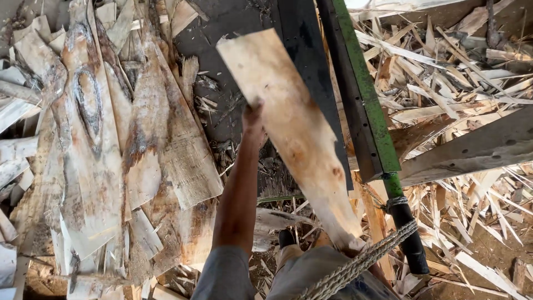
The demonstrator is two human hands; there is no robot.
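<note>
The left hand (pixel 253 119) is gripping the edge of a pale veneer strip (pixel 294 130), whose face is hiding the fingers. The strip's lower end is disappearing behind a rope (pixel 361 264). The right hand is lying out of sight. At the frame's left edge, the veneer pile (pixel 105 150) is being cut off.

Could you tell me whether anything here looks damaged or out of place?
The veneer strip in the left hand has a ragged top edge and a dark knot. Torn sheets lie piled at left, and splintered scraps cover the ground at right.
</note>
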